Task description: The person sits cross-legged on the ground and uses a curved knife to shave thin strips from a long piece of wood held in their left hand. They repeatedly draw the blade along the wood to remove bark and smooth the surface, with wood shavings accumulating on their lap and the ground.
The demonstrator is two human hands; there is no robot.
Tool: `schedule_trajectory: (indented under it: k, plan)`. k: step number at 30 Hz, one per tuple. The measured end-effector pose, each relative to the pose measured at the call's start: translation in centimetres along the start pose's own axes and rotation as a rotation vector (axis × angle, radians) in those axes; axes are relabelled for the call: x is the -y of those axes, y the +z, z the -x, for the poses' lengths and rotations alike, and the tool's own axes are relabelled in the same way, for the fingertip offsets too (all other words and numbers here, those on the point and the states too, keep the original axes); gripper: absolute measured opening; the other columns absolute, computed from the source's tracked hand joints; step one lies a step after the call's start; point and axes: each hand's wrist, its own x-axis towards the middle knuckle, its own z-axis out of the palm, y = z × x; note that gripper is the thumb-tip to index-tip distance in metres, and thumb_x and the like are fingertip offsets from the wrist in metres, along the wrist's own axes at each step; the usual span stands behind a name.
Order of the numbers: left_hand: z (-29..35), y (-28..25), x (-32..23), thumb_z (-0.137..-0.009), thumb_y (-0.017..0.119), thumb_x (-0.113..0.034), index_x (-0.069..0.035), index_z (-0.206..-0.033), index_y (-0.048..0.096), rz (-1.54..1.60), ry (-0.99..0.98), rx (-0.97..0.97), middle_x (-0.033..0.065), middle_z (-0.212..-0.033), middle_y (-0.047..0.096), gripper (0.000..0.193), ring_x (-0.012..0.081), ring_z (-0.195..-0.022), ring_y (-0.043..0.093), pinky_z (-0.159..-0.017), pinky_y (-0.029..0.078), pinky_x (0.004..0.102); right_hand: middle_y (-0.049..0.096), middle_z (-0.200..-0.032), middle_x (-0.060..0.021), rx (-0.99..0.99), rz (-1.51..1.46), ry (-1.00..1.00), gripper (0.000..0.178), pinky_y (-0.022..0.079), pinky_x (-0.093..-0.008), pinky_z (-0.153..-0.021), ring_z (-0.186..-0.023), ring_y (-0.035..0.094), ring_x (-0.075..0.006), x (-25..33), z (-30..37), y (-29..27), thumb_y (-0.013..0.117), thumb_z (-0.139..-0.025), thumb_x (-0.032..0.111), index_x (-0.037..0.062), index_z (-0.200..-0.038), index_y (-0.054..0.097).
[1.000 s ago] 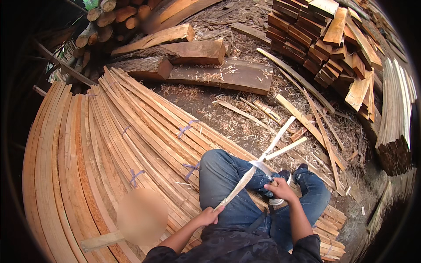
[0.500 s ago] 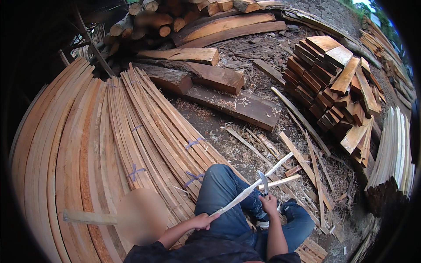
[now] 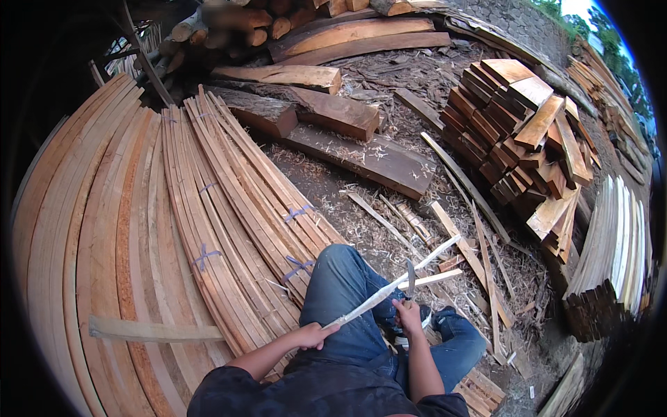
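My left hand [image 3: 311, 337] is closed around the near end of a long, pale stick [image 3: 372, 301], which slants up to the right across my raised knee. In my right hand [image 3: 409, 315] is a knife [image 3: 410, 279], its curved blade pointing up and away from me. The blade crosses the stick in this view; I cannot tell whether its edge touches the wood. Just beyond the knife, a second pale stick [image 3: 438, 278] lies under the first. My legs [image 3: 345, 285] are in blue trousers, bent beneath both hands.
Long boards and strips [image 3: 104, 236], some bundled with purple ties [image 3: 206, 257], spread on the left. Dark beams [image 3: 375, 163] lie ahead among shavings. On the right stand a stack of sawn blocks [image 3: 507, 125] and a pale slat bundle [image 3: 608, 243]. Logs [image 3: 187, 28] are piled behind.
The whole view has shifted slightly. My right hand has drawn a little back toward me, and the knife blade stands more upright. The left hand keeps its hold on the stick.
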Motion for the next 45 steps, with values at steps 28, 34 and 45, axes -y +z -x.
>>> schedule_trajectory:
  k: [28, 34, 45]
  plan:
    - [-0.6, -1.9, 0.4, -0.089, 0.04, -0.065, -0.001, -0.045, 0.056, 0.03, 0.046, 0.118, 0.0077, -0.041, 0.044, 0.08, 0.0199, -0.045, 0.05, -0.051, 0.043, 0.0314, 0.039, -0.051, 0.0049, 0.521, 0.237, 0.407, 0.025, 0.028, -0.0217, -0.034, -0.038, 0.035, -0.0051, 6.4, 5.6, -5.1, 0.061, -0.092, 0.022, 0.0121, -0.074, 0.047]
    - [-0.3, -2.2, -0.4, -0.09, 0.04, -0.064, 0.0, -0.048, 0.057, 0.071, -0.002, 0.134, 0.0071, -0.044, 0.047, 0.078, 0.0187, -0.044, 0.05, -0.049, 0.042, 0.0318, 0.035, -0.049, 0.0052, 0.111, -0.342, 0.125, 0.023, 0.027, -0.0203, -0.031, -0.035, 0.032, -0.0049, 6.4, 1.4, -6.0, 0.057, -0.095, 0.022, 0.0131, -0.077, 0.045]
    - [-0.4, -1.4, -0.4, -0.092, 0.045, -0.055, 0.001, -0.049, 0.056, 0.063, 0.058, 0.031, 0.0067, -0.041, 0.046, 0.072, 0.0165, -0.042, 0.05, -0.046, 0.04, 0.0313, 0.038, -0.052, 0.0024, -0.134, -0.183, 0.118, 0.033, 0.031, -0.0222, -0.035, -0.039, 0.037, -0.0072, 4.5, 2.2, -6.7, 0.049, -0.096, 0.038, 0.0102, -0.079, 0.045]
